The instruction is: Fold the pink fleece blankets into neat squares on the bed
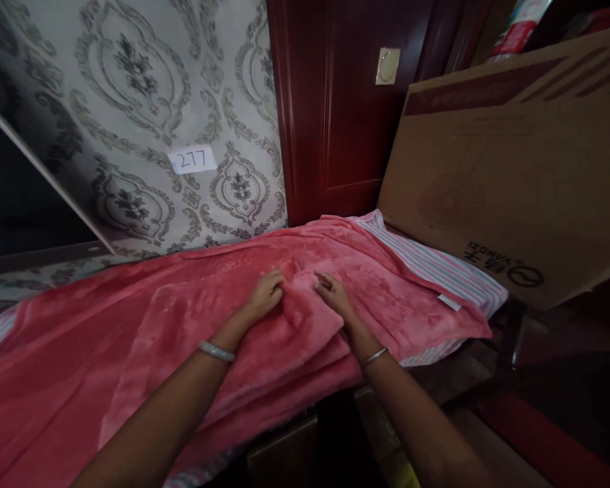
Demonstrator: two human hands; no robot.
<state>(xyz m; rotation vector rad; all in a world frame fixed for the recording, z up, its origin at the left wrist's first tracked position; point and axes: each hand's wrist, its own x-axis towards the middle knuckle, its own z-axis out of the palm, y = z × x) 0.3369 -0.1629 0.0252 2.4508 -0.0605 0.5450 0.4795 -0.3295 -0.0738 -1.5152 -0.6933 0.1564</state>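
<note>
A pink fleece blanket lies spread over a long, low surface, with part of it folded back on itself near the middle. My left hand is closed around a bunched bit of this folded layer. Just to its right, my right hand has its fingers curled on the layer's edge. Between the two hands the cloth rises in a soft hump. Under the blanket a striped sheet shows at the right end, and a small white label sits near the blanket's right edge.
A large cardboard box leans at the right. Behind the blanket stand a patterned wall with a paper marked 277 and a dark red door panel. A dark flat panel stands at the left.
</note>
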